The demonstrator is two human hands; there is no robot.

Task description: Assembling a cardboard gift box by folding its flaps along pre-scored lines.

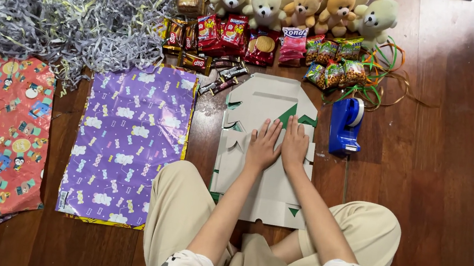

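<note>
While wooden floor (420, 175) (dark) shows, both hands press flattened cardboard box (259, 197).

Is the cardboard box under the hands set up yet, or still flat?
Flat: the cardboard box lies unfolded on the floor, with both palms pressed on top.

Flattened grey cardboard box blank (271, 104), unfolded, green printed side showing at folded flaps. It lies flat on the dark wooden floor (420, 175), long axis running away from the person, toward the floor's right edge.
</note>
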